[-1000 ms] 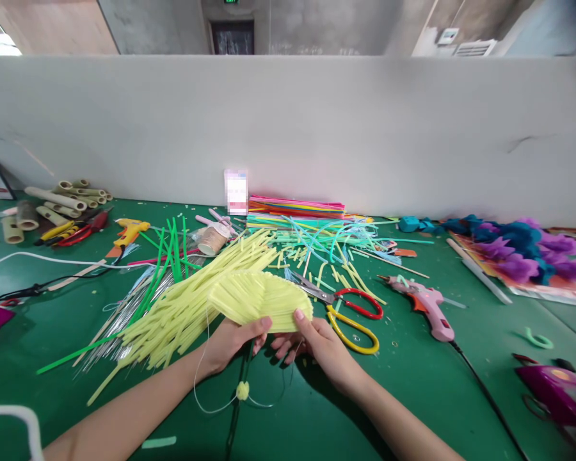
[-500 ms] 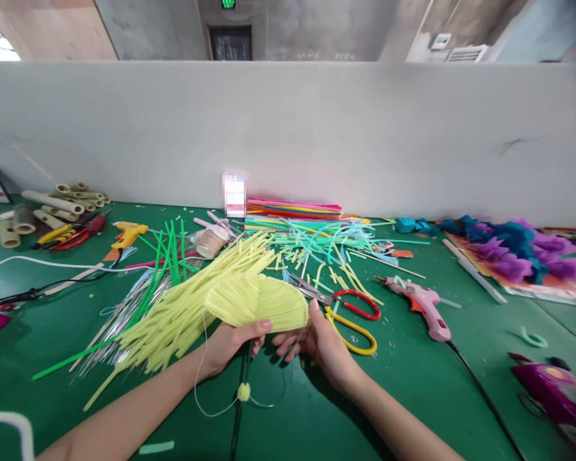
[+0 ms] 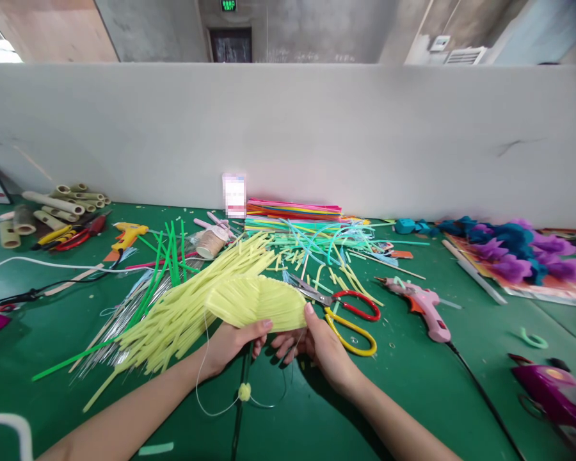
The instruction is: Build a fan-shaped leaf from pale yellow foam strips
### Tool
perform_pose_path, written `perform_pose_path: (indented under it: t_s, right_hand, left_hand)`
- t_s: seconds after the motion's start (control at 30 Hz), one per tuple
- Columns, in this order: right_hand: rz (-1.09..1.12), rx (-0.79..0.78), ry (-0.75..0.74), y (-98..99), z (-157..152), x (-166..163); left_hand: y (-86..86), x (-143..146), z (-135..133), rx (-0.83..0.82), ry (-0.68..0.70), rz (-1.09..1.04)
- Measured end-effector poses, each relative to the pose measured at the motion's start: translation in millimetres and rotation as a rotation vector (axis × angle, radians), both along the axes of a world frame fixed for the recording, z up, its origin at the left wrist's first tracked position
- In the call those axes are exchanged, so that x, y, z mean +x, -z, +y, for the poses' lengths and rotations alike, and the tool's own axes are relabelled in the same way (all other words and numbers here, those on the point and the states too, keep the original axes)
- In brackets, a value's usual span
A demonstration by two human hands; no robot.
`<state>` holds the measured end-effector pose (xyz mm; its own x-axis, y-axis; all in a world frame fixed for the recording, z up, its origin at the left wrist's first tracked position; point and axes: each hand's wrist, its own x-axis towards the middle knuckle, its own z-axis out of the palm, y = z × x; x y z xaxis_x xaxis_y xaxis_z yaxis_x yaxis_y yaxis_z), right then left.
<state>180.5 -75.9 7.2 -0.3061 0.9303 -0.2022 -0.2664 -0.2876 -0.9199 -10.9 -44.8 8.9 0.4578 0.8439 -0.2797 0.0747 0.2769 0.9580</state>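
Between my hands is a pale yellow fan-shaped piece (image 3: 256,301), made of pipe cleaners laid side by side. My left hand (image 3: 237,342) grips its lower middle, thumb on top and fingers underneath. At its right end my right hand (image 3: 319,339) pinches the edge with the thumb, the other fingers curled below. A thin wire (image 3: 199,384) loops down from the piece, and a small yellow knot (image 3: 244,392) hangs at the bottom of that loop. Behind the piece lies a heap of loose yellow pipe cleaners (image 3: 192,307). Scissors (image 3: 350,317) with red and yellow handles rest just beyond my right hand.
A pink glue gun (image 3: 425,307) lies to the right, its cord running toward me. Purple and teal flowers (image 3: 513,250) sit at far right. On the left are a yellow glue gun (image 3: 127,235), pliers (image 3: 77,235) and bamboo tubes (image 3: 60,202). A grey partition (image 3: 288,134) stands behind.
My right thumb has shifted slightly left and down along the edge of the yellow piece. Otherwise almost everything is the same.
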Motion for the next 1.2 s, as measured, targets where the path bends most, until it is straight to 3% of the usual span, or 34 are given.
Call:
perform_pose_path:
  t_s: [0.23, 0.6, 1.0, 1.2]
  right_hand:
    - [-0.078, 0.034, -0.013, -7.0, -1, -1]
    - [0.005, 0.003, 0.016, 3.9, 1, 0]
    - [-0.038, -0.017, 0.073, 2.4, 0, -4]
    - [-0.002, -0.084, 0.152, 10.3, 3, -4]
  left_hand:
    - [3.0, 1, -2, 0.018, -0.01, 0.077]
    - [2.0, 0, 4, -0.158, -0.1, -0.045]
    - [8.5, 4, 4, -0.209, -0.117, -0.087]
    - [8.6, 4, 6, -0.176, -0.168, -0.307]
